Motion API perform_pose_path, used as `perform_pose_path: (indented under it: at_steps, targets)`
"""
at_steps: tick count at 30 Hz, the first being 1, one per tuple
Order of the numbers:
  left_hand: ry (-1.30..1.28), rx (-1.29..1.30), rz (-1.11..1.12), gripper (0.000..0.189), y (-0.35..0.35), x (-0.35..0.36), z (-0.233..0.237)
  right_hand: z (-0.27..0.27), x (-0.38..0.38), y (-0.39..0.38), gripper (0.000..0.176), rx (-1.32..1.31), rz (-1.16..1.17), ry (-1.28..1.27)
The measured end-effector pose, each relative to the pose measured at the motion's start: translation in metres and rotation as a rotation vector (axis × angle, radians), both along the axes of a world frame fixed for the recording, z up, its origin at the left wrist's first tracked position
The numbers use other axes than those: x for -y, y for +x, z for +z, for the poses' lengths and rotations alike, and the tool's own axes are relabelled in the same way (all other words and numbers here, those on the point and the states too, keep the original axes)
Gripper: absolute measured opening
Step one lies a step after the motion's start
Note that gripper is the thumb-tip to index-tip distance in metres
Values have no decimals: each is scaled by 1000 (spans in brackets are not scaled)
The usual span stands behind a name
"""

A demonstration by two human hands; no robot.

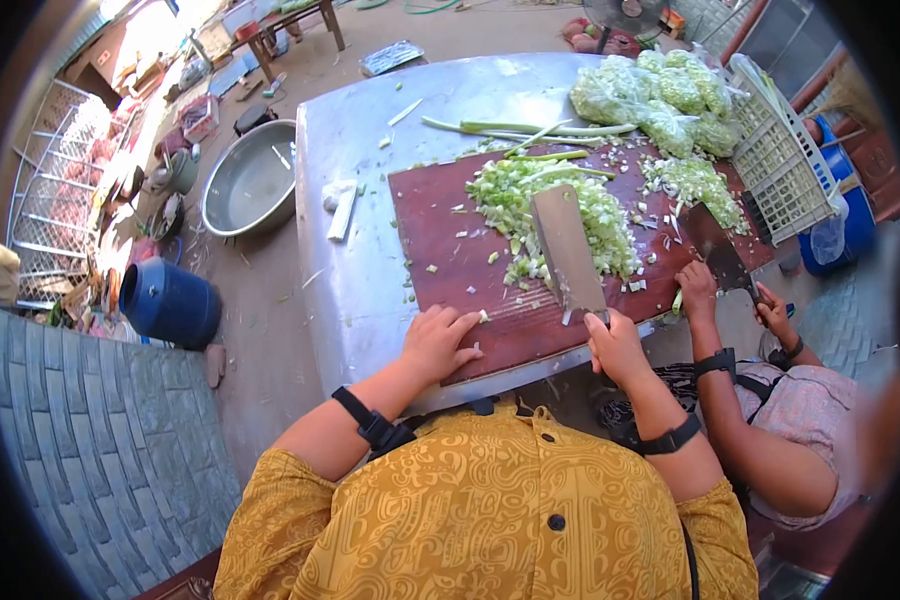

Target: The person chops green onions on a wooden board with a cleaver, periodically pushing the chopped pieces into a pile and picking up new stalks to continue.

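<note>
My right hand (613,347) grips the handle of a cleaver (564,245). Its broad blade points away from me, over the red cutting board (445,245) and against a pile of chopped green onions (515,205). My left hand (438,342) rests on the board's near left edge with its fingers apart. A small pale piece of onion (484,316) lies at its fingertips. Several long green onion stalks (560,129) lie across the far side of the board and on the metal table.
To my right, a co-worker's hands (698,290) work with another cleaver (718,250) at the same board. Bags of chopped greens (660,95) and a white plastic crate (785,150) stand at the far right. A metal basin (250,185) sits left of the table (345,290).
</note>
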State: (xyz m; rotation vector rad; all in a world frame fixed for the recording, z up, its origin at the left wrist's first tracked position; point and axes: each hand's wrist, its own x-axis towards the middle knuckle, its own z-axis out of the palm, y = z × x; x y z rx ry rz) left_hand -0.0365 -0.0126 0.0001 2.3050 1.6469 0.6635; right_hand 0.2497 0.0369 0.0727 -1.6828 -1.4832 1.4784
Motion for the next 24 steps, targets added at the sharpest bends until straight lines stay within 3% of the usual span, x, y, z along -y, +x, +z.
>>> perform_pose_path:
  at_steps: [6, 12, 15, 18, 21, 22, 24]
  targets:
    - [-29, 31, -4, 28, 15, -25, -27, 7, 44, 33, 25, -37, -50, -21]
    - [21, -12, 48, 26, 52, -93, -30, -2, 81, 53, 26, -2, -84, -39]
    - [-87, 121, 200, 28, 69, -124, -36, -4, 89, 62, 27, 49, -82, -21]
    - [-168, 299, 221, 31, 67, -136, -32, -7, 90, 77, 28, 239, 58, 91]
    - [-230, 311, 263, 32, 47, -123, -5, 5, 77, 76, 30, 363, 196, 133]
    - [-47, 354, 234, 29, 36, -120, -19, 7, 70, 74, 31, 387, 255, 156]
    - [11, 262, 192, 26, 17, -102, -20, 6, 56, 70, 32, 421, 372, 179]
